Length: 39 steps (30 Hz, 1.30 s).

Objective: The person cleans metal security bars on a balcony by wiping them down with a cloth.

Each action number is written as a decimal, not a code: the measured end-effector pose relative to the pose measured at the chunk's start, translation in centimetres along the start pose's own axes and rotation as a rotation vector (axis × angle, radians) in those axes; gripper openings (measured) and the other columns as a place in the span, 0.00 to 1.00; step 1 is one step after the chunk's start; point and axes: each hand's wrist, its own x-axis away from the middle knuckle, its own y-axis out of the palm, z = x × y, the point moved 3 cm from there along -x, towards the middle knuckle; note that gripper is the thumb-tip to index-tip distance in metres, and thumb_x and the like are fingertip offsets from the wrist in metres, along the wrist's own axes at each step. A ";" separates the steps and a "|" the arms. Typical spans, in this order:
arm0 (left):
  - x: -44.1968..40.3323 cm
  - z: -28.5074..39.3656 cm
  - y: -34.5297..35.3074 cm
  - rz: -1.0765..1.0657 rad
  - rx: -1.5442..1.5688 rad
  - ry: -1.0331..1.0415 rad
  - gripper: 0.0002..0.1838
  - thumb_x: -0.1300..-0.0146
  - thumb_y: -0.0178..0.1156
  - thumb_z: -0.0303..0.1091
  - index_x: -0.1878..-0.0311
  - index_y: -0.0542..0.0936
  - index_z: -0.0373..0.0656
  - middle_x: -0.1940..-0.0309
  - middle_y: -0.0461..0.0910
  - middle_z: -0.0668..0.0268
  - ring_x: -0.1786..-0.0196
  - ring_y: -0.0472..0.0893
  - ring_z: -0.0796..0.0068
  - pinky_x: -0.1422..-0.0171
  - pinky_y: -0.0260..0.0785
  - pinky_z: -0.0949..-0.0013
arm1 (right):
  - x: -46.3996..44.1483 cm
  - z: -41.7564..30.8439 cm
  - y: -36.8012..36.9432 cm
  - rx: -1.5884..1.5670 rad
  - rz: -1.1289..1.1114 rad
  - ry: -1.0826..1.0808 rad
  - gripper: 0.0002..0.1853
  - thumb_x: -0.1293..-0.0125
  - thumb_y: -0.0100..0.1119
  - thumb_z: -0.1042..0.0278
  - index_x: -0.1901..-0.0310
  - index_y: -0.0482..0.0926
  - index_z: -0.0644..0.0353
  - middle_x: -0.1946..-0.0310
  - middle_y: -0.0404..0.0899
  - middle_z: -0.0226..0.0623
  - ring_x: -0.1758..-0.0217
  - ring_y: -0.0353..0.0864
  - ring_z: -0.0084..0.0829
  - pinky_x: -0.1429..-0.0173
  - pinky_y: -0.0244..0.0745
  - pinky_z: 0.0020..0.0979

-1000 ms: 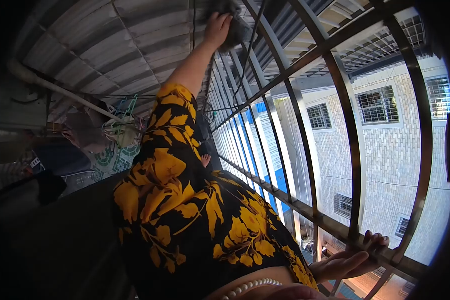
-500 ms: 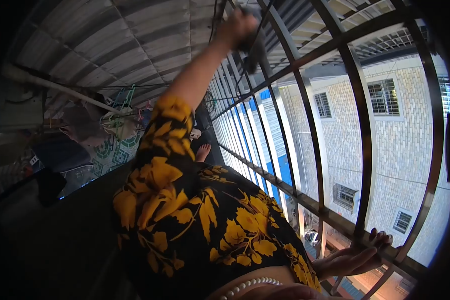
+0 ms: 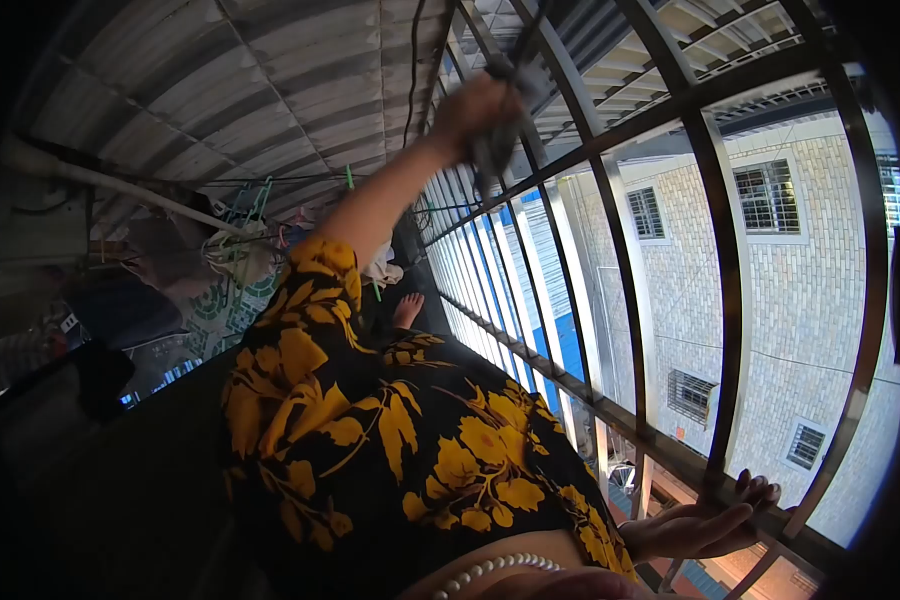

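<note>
My left hand (image 3: pixel 478 115) is raised at the upper middle, blurred by motion, its fingers closed on a dark grey cloth (image 3: pixel 494 155). The cloth bunches around the fingers and hangs below them, against or close to the upright metal bars (image 3: pixel 560 215); contact cannot be made out. At the lower right, my right hand (image 3: pixel 705 527) lies at the lower metal rail (image 3: pixel 670 455), its fingertips curled over the rail. Both hands are on the same side as the window grille.
A brick-faced building (image 3: pixel 690 290) with barred windows stands beyond the grille. To the left, hangers (image 3: pixel 255 200) and clothes hang near a pole (image 3: pixel 140 185). A corrugated roof (image 3: pixel 270 90) spans above. My bare foot (image 3: pixel 407 310) rests on a dark ledge beside the bars.
My left hand has come lower with the cloth, slightly nearer to me. The right hand has stayed at the rail.
</note>
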 end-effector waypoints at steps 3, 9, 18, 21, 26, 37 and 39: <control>-2.1 -8.9 -2.4 0.552 -0.127 -0.387 0.16 0.32 0.57 0.49 0.54 0.83 0.47 0.57 0.76 0.56 0.54 0.77 0.52 0.50 0.70 0.54 | 0.4 -1.3 1.0 0.190 0.096 0.002 0.25 0.28 0.52 0.53 0.40 0.69 0.66 0.42 0.76 0.47 0.39 0.76 0.43 0.36 0.76 0.45; -2.4 -17.0 5.9 0.068 -0.256 -0.292 0.17 0.33 0.56 0.50 0.47 0.81 0.55 0.61 0.77 0.54 0.55 0.78 0.50 0.52 0.72 0.53 | 0.3 -0.8 0.6 0.081 0.178 0.006 0.22 0.29 0.55 0.57 0.44 0.71 0.68 0.49 0.80 0.46 0.45 0.81 0.40 0.37 0.77 0.43; 10.1 -1.4 8.0 -0.349 0.137 -0.246 0.20 0.29 0.47 0.56 0.49 0.82 0.56 0.60 0.75 0.58 0.59 0.81 0.55 0.53 0.74 0.56 | 0.3 -1.5 1.8 0.120 0.216 0.027 0.21 0.28 0.55 0.57 0.44 0.71 0.66 0.49 0.80 0.46 0.44 0.81 0.40 0.38 0.77 0.41; 8.6 -1.4 6.2 -0.562 0.092 -0.305 0.24 0.29 0.45 0.59 0.47 0.82 0.55 0.63 0.78 0.58 0.53 0.81 0.54 0.47 0.72 0.57 | 0.3 -1.0 0.6 0.069 0.157 0.029 0.21 0.28 0.55 0.58 0.43 0.71 0.65 0.47 0.79 0.45 0.43 0.80 0.40 0.38 0.77 0.41; 0.5 -11.7 4.3 -0.233 -0.213 -0.436 0.24 0.29 0.43 0.59 0.51 0.82 0.54 0.61 0.84 0.54 0.55 0.82 0.50 0.54 0.74 0.50 | 0.3 -0.9 0.3 0.126 0.155 0.011 0.21 0.29 0.55 0.59 0.42 0.70 0.64 0.46 0.79 0.45 0.41 0.79 0.40 0.37 0.77 0.42; 11.7 -3.9 7.3 -0.406 0.080 -0.102 0.13 0.31 0.55 0.37 0.45 0.80 0.57 0.57 0.81 0.61 0.55 0.81 0.57 0.52 0.75 0.60 | 0.2 -1.0 0.8 0.093 0.136 0.039 0.21 0.28 0.54 0.58 0.43 0.71 0.65 0.47 0.79 0.46 0.42 0.80 0.39 0.39 0.79 0.43; 10.2 -6.5 5.0 -0.242 0.100 -0.115 0.11 0.32 0.57 0.37 0.49 0.82 0.51 0.55 0.81 0.60 0.52 0.82 0.59 0.52 0.75 0.60 | -0.1 -1.1 0.8 0.096 0.116 -0.005 0.21 0.27 0.53 0.57 0.43 0.71 0.65 0.48 0.79 0.46 0.44 0.80 0.38 0.41 0.81 0.40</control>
